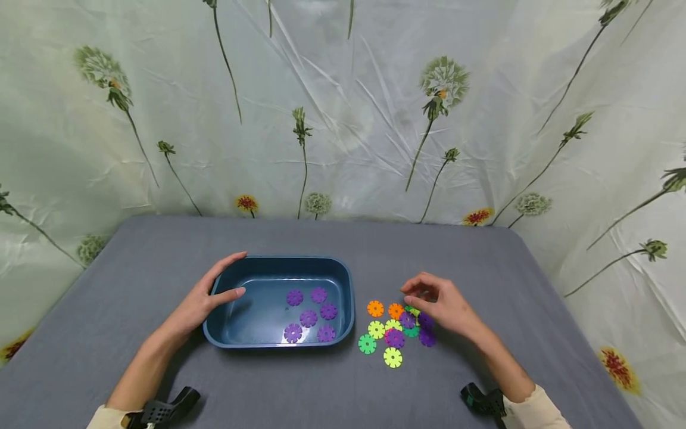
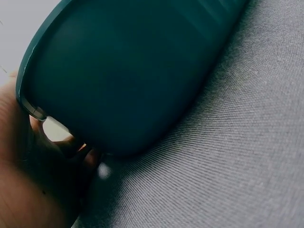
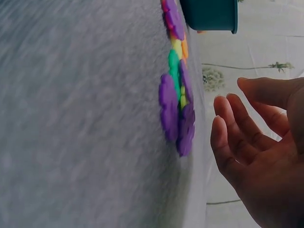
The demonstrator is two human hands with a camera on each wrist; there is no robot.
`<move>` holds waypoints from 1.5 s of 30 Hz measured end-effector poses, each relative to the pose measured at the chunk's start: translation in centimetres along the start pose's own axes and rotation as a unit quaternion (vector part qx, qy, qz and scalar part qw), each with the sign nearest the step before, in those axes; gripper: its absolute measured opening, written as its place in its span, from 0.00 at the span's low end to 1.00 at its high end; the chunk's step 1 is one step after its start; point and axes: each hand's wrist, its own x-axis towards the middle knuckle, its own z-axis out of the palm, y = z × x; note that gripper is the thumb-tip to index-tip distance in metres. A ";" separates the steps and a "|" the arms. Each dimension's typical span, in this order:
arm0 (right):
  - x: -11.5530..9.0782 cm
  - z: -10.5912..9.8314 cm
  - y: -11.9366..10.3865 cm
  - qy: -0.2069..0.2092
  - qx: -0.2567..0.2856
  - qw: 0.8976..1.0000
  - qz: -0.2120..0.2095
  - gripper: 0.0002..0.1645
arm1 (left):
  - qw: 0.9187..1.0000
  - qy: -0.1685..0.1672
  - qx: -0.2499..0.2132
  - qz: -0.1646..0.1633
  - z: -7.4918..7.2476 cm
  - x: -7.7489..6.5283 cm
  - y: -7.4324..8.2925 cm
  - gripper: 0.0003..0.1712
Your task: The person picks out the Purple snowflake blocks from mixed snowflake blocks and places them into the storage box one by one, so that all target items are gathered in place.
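Note:
My left hand holds the left end of a blue plastic tray, its thumb inside the wall and its fingers along the outside. In the left wrist view the hand wraps the rim at the tray's corner. Several purple notched discs lie flat in the right half of the tray. Just above a loose pile to the right hovers my right hand, fingers loosely bent, nothing seen between them. That pile mixes purple discs, orange discs, green discs and yellow discs, some overlapping and partly hidden.
A grey cloth covers the table. Behind it hangs a pale curtain printed with dandelions. Black wrist mounts sit on both forearms, close over the cloth. The tray's right wall stands beside the disc pile.

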 end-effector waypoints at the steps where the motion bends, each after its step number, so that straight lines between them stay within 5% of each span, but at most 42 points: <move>1: -0.1 -0.1 0.1 -0.001 0.002 1.000 0.003 0.09 | 1.000 0.000 0.001 0.000 0.0 0.0 0.0 0.43; 23: -0.6 0.1 0.7 -0.109 -0.043 0.992 0.040 0.13 | 1.000 0.004 0.004 -0.014 0.1 0.1 -0.1 0.43; 45: 0.6 0.6 -0.1 -0.112 -0.035 0.993 0.016 0.11 | 1.000 0.004 -0.001 -0.005 0.1 -0.2 -0.1 0.42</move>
